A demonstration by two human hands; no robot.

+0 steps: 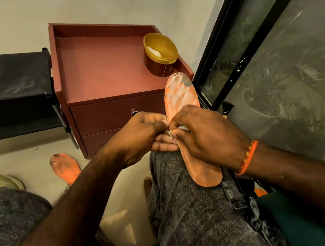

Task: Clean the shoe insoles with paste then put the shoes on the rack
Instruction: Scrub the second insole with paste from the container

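Observation:
An orange insole (182, 96) rests lengthwise on my right knee, its front half smeared with white paste. My left hand (144, 135) grips its left edge at the middle, fingers curled under it. My right hand (205, 131) presses a small white cloth (182, 128) against the insole's middle. A second orange insole (65, 167), dirty and grey at the toe, lies on the floor to the left. The open paste tub (160, 54), dark red with a gold rim, stands on the red cabinet's top at its right side.
The red drawer cabinet (104, 68) stands against the wall ahead. A black shoe rack (6, 94) sits to its left. A yellow-green shoe (2, 182) lies on the floor at the far left. A dark-framed glass door (273, 52) runs along the right.

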